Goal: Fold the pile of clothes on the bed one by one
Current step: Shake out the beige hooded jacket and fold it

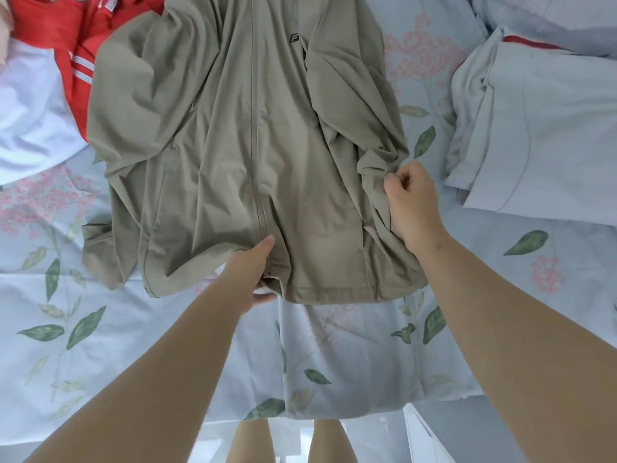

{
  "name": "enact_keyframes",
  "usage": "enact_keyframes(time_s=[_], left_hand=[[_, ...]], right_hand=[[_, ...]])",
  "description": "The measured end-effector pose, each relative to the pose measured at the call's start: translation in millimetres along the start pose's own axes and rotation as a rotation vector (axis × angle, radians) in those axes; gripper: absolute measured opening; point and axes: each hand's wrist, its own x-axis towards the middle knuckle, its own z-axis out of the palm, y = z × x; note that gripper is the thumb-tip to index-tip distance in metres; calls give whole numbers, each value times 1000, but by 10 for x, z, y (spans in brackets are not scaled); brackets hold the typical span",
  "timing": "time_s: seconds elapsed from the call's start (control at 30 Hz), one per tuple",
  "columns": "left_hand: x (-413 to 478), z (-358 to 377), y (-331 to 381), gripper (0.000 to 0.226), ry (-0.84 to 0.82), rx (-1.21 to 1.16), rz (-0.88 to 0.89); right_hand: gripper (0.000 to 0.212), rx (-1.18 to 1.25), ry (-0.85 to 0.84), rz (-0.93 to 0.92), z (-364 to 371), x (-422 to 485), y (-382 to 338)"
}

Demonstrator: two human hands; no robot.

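Khaki jacket (247, 145), red/white top (76, 45), floral pale-blue sheet (100, 329).

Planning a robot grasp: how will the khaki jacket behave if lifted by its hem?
Probably floppy: the jacket lies in soft creases and bunches where the right hand pinches it. Likely light: the fabric looks thin. It may sag around the left hand gripping the hem.
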Motion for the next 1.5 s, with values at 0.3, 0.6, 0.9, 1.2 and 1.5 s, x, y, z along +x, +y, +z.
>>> enact_keyframes(time_s=[0.3,0.6,0.9,1.2,1.5], left_hand=[[-169,-1,955,39,-13,685,219],[-267,569,1385,13,-5,528,601],[-360,677,1511,6,-52,473,724],[-11,538,668,11,-21,723,608],[45,458,-159,6,-64,596,547]], right_hand=[[63,-53,-84,327,160,389,39],[29,-266,64,-59,-311,818,-773],[69,63,532,17,-877,1061,-993],[56,-350,-190,437,-67,-90,302],[17,-240,-9,374,-367,-484,465]])
